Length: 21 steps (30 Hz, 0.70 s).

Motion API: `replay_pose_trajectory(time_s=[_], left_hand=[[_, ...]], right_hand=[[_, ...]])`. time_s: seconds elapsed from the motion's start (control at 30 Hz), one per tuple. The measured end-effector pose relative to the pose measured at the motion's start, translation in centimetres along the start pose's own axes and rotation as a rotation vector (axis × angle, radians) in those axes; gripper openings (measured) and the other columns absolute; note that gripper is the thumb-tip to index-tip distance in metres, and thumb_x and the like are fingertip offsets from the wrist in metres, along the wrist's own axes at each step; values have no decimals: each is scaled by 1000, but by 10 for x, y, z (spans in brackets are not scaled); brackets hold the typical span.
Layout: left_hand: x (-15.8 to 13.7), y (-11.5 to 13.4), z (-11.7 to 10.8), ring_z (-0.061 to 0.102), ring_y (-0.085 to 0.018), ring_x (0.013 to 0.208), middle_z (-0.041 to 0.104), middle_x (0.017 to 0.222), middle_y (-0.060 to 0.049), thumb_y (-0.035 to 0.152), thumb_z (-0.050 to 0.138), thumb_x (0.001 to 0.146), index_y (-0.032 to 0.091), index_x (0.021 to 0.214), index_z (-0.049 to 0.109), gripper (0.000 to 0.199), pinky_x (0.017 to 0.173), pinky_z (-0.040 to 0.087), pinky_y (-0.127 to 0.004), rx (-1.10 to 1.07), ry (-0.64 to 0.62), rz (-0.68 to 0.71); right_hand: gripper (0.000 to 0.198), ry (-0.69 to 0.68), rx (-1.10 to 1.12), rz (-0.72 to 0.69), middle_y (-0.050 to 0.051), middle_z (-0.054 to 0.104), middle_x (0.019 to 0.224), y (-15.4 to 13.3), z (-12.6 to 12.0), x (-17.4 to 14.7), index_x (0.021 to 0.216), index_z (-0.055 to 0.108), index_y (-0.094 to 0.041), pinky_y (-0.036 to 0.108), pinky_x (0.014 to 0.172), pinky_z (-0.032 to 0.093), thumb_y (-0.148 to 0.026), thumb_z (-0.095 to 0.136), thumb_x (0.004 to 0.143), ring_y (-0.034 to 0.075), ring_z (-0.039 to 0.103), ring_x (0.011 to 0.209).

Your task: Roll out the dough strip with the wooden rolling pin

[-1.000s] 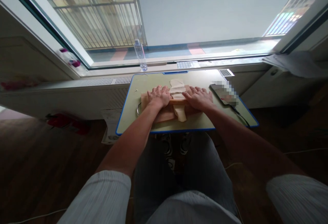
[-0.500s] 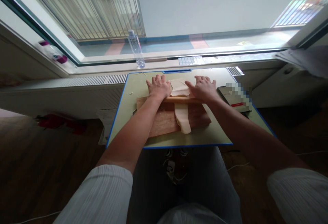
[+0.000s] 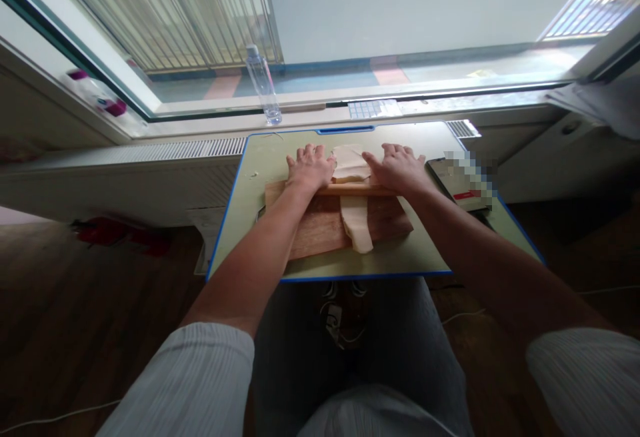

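A wooden rolling pin (image 3: 356,190) lies crosswise over a strip of pale dough (image 3: 356,222). My left hand (image 3: 311,167) rests palm down at the pin's left end, its fingers stretched out and spread past it. In the same way, my right hand (image 3: 399,167) presses on the right end with its fingers apart. Both ends of the pin are hidden under the hands. Beyond the pin, a wider, flat part of the dough (image 3: 351,159) shows between the hands. Under it all is a brown wooden board (image 3: 320,230), and the dough's near end hangs over its front edge.
The board lies on a small green table (image 3: 240,224) with a blue rim. A dark-edged tablet-like item (image 3: 453,184), partly pixelated, is to the right. On the windowsill stands a clear bottle (image 3: 264,87), with a purple-capped bottle (image 3: 95,92) at the left.
The whole view has shifted slightly, so the table sits a little higher in the picture. Both hands stay on the rolling pin, which has moved very little over the dough.
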<state>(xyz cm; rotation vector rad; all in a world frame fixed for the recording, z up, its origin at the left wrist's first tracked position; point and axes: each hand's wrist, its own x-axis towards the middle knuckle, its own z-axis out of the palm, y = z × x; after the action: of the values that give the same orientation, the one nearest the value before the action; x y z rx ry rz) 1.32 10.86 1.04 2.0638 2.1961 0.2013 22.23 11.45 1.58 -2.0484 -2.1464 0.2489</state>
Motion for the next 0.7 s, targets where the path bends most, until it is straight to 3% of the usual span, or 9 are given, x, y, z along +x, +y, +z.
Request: replay_pose_trajectory(time_s=[0.23, 0.47, 0.7], left_hand=[[-18, -4, 3, 41, -36, 157, 43, 174, -10, 59, 27, 105, 30, 163, 48, 69, 130, 29, -65, -15, -8, 4], [-53, -4, 1, 40, -35, 158, 41, 176, -8, 54, 28, 104, 31, 166, 44, 68, 131, 28, -65, -25, -12, -10], [-100, -4, 4, 48, -32, 151, 51, 169, -6, 51, 25, 108, 32, 158, 55, 61, 130, 31, -57, 68, 80, 15]], right_hand=[[86, 5, 10, 4, 23, 49, 167, -2, -3, -28, 161, 48, -11, 69, 125, 30, -73, 24, 105, 44, 44, 150], [84, 17, -50, -3, 18, 45, 171, -4, 0, -63, 166, 45, -16, 66, 124, 31, -71, 21, 106, 41, 44, 151], [76, 104, -102, -17, 17, 52, 167, -5, 8, -107, 163, 49, -15, 63, 125, 27, -62, 25, 108, 39, 45, 149]])
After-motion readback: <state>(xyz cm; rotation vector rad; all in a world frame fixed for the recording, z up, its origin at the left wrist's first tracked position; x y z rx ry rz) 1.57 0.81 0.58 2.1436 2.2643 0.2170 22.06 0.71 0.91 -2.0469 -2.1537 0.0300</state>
